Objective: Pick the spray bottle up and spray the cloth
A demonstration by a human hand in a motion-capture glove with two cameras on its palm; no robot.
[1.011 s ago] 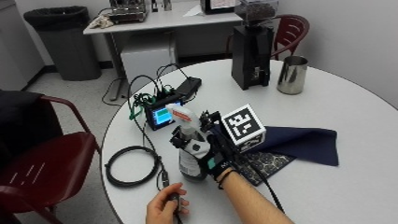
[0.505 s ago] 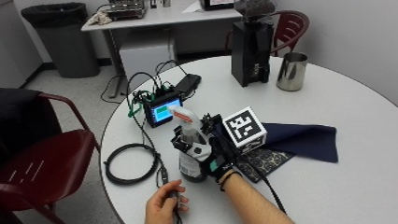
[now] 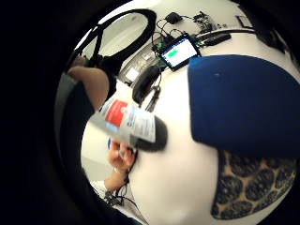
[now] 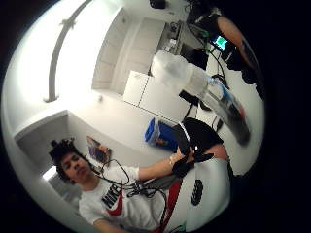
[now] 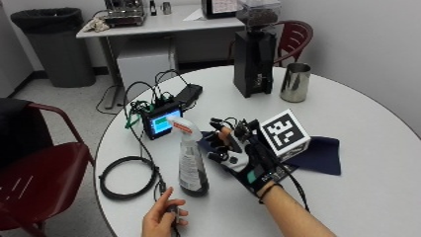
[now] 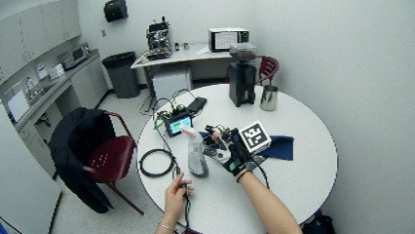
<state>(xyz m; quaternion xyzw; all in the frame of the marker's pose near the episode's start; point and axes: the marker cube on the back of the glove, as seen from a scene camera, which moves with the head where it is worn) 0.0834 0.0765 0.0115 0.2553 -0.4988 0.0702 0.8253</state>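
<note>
A round white worktop carries a spray bottle standing upright near its front edge, with a dark blue cloth lying flat close by. Also on it are a coiled black cable, a small lit screen, a black grinder and a steel cup.

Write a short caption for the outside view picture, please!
Black-gloved right hand beside an upright clear plastic spray bottle on the round white table, dark blue cloth behind.
</note>
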